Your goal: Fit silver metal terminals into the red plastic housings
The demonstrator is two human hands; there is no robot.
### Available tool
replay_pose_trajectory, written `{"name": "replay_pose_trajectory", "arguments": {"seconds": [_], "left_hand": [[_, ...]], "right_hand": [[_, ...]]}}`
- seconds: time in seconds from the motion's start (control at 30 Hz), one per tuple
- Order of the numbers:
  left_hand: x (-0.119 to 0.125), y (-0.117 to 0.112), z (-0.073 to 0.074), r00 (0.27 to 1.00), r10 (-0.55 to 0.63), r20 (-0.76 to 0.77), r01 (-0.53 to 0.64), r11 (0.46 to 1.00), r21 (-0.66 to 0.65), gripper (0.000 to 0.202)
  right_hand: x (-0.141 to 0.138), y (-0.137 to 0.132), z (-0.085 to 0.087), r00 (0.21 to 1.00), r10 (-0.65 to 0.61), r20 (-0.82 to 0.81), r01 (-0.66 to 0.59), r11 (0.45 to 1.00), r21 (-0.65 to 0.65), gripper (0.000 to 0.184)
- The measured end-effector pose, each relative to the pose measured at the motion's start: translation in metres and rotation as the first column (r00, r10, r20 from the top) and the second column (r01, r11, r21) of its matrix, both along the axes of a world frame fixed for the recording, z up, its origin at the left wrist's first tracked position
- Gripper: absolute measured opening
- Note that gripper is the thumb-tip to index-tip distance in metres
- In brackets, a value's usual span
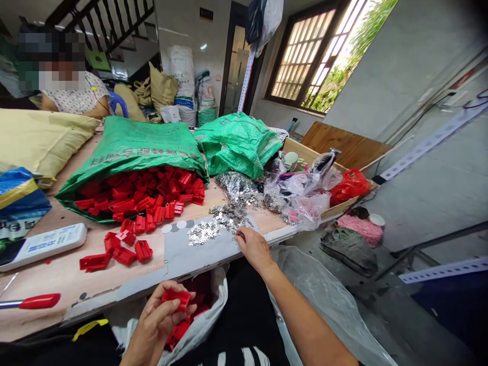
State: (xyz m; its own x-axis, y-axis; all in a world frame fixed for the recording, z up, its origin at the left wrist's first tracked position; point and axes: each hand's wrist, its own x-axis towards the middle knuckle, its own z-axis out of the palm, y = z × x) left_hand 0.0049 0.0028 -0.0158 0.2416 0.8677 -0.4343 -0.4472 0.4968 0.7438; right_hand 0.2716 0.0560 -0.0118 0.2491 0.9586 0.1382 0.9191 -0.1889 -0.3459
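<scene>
My left hand point(158, 317) is low at the table's front edge, fingers closed round a red plastic clip point(176, 298), held over a white bag point(206, 317) with more red clips in it. My right hand point(252, 245) rests on the table edge, fingertips pinched at the rim of a heap of small silver metal pieces point(204, 231) lying on a grey sheet point(198, 251). Whether those fingers hold a piece is too small to make out. Loose red clips point(125, 249) lie to the left of the sheet.
A green sack point(133, 147) spills many red clips point(145, 195) onto the wooden table point(57, 274). Around it lie a second green sack point(238, 142), clear plastic bags point(301, 195), a white remote point(43, 245) and a red-handled tool point(36, 302). Another person point(72, 86) sits far left.
</scene>
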Motion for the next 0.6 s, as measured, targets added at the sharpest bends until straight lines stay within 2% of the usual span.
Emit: {"name": "replay_pose_trajectory", "arguments": {"seconds": [0.1, 0.17, 0.27, 0.4, 0.5, 0.6], "left_hand": [[0.003, 0.002, 0.000, 0.999, -0.028, -0.030, 0.029, 0.999, 0.029, 0.015], [0.008, 0.006, 0.002, 0.995, -0.063, -0.072, 0.067, 0.997, 0.050, 0.017], [0.017, 0.017, 0.009, 0.981, -0.141, -0.134, 0.151, 0.986, 0.072, 0.026], [0.029, 0.028, 0.016, 0.947, -0.224, -0.232, 0.269, 0.944, 0.189, 0.029], [0.033, 0.029, 0.014, 0.916, -0.225, -0.331, 0.325, 0.902, 0.285, 0.029], [0.031, 0.025, 0.010, 0.916, -0.243, -0.319, 0.334, 0.902, 0.273, 0.027]], "right_hand": [[-0.002, -0.004, 0.005, 0.994, 0.065, -0.084, -0.061, 0.997, 0.043, 0.009], [-0.009, -0.010, 0.012, 0.965, 0.187, -0.187, -0.174, 0.981, 0.080, 0.010], [-0.029, -0.022, 0.025, 0.876, 0.375, -0.305, -0.353, 0.927, 0.125, 0.010], [-0.055, -0.036, 0.038, 0.820, 0.486, -0.303, -0.461, 0.874, 0.155, 0.009], [-0.065, -0.040, 0.039, 0.793, 0.540, -0.282, -0.512, 0.841, 0.172, 0.012], [-0.069, -0.042, 0.036, 0.751, 0.593, -0.291, -0.554, 0.805, 0.210, 0.014]]}}
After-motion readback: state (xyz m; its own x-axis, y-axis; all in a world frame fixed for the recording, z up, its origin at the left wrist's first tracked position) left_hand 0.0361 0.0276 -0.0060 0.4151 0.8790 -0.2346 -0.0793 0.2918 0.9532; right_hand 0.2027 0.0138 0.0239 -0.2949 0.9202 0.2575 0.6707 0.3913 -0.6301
